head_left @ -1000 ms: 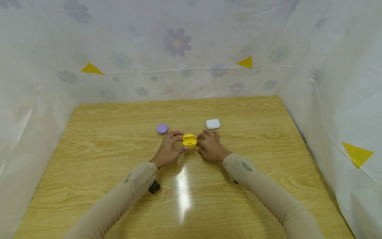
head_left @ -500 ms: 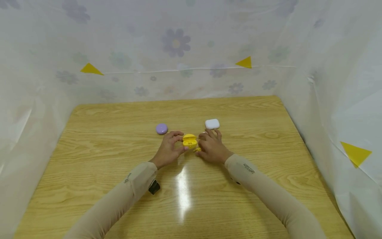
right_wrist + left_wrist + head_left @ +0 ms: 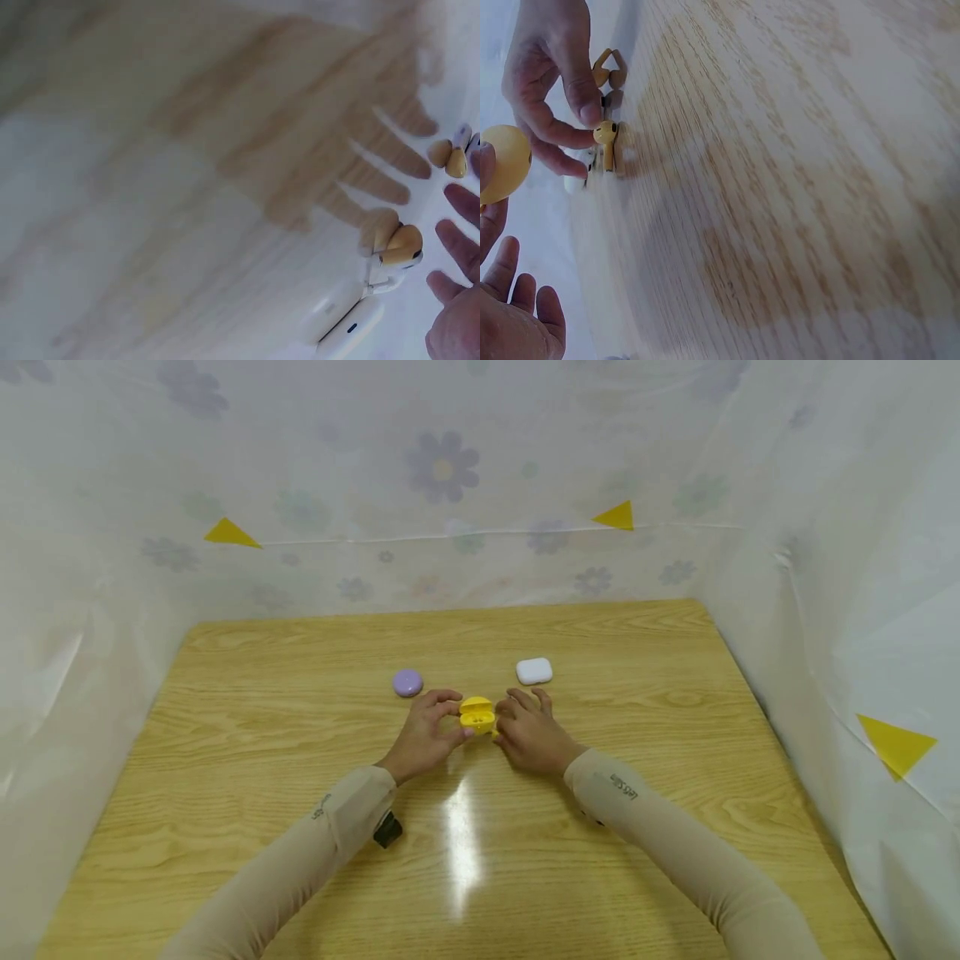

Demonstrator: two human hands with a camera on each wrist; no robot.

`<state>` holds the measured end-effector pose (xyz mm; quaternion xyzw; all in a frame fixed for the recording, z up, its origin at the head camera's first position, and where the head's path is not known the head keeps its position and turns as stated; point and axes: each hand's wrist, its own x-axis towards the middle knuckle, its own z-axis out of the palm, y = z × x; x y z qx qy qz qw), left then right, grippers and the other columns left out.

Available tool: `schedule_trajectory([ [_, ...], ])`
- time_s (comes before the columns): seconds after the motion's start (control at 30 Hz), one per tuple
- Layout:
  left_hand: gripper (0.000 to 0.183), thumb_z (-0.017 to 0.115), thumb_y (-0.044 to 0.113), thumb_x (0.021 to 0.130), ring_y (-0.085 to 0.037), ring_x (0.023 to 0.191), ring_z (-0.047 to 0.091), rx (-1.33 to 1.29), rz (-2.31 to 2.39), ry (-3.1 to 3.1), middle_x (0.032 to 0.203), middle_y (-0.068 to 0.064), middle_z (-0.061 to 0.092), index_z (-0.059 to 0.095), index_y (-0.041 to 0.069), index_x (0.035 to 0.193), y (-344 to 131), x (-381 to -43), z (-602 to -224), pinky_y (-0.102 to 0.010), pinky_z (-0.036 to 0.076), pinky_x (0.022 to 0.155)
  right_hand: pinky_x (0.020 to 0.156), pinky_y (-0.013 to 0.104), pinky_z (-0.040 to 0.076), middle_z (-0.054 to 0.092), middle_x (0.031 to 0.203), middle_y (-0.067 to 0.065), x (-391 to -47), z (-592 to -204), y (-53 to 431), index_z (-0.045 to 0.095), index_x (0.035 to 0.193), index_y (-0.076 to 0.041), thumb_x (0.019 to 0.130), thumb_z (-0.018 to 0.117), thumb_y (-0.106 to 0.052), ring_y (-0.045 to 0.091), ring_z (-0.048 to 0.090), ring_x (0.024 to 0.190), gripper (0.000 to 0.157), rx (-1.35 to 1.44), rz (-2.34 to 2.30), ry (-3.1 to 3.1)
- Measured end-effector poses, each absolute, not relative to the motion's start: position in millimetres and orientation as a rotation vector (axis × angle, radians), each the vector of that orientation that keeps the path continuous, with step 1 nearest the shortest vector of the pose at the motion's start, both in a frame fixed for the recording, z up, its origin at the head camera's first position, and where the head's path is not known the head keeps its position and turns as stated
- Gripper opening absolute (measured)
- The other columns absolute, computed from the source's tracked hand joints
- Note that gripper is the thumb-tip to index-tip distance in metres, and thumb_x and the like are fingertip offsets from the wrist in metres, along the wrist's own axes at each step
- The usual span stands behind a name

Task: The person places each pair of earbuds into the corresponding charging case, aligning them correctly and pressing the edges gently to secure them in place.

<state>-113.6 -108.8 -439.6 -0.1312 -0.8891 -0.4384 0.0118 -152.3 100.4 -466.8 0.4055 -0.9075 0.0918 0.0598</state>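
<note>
My left hand (image 3: 423,739) holds a yellow earbud case (image 3: 477,719) by its side, thumb in front and fingers behind, its lid raised. The rounded yellow case (image 3: 508,161) shows at the edge of the left wrist view. Just to its right is my right hand (image 3: 534,735), its thumb and index fingertips at a yellow earbud (image 3: 606,133), which they pinch low over the table, stem pointing down. A second yellow earbud (image 3: 403,246) lies on the table beneath the right hand, by a white earbud (image 3: 386,285).
A round purple case (image 3: 408,682) lies behind the left hand. Behind the right hand is a white earbud case (image 3: 534,671). The glossy wooden table (image 3: 300,693) meets a flower-patterned sheet (image 3: 442,560) at the back, with white sheeting along both sides.
The pinched yellow earbud has turned at the right fingertips and shifted slightly away from me. The left hand and the yellow case have stayed put.
</note>
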Motion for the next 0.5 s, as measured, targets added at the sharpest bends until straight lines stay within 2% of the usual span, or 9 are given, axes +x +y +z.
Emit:
schedule_trajectory([
  [0.17,0.025,0.068,0.021,0.077,-0.027,0.116,0.042,-0.401,-1.348,-2.78,0.121,-0.008,0.052,0.064,0.007,0.098,-109.9,-113.3,-439.0,-0.046,0.032,0.101,0.1,0.06,0.021,0.049,0.124,0.007,-152.6,-469.9,99.0,0.056,0.103,-0.014,0.083,0.057,-0.033,0.033,0.036,0.126,0.028,1.261,0.246,-2.72],
  [0.33,0.024,0.068,0.021,0.077,-0.028,0.115,0.043,-0.405,-1.336,-2.78,0.12,-0.008,0.052,0.065,0.008,0.098,-111.3,-112.9,-438.7,-0.047,0.031,0.101,0.098,0.059,0.024,0.051,0.122,0.006,-152.0,-470.2,100.0,0.057,0.099,-0.017,0.081,0.056,-0.022,0.035,0.037,0.125,0.019,1.311,0.202,-2.681],
  [0.5,0.023,0.068,0.021,0.077,-0.028,0.115,0.044,-0.416,-1.326,-2.759,0.119,-0.008,0.053,0.065,0.008,0.096,-112.1,-113.3,-439.4,-0.048,0.032,0.101,0.098,0.058,0.025,0.052,0.121,0.005,-151.8,-471.4,99.9,0.058,0.097,-0.018,0.084,0.055,-0.024,0.034,0.039,0.124,0.014,1.314,0.178,-2.652],
])
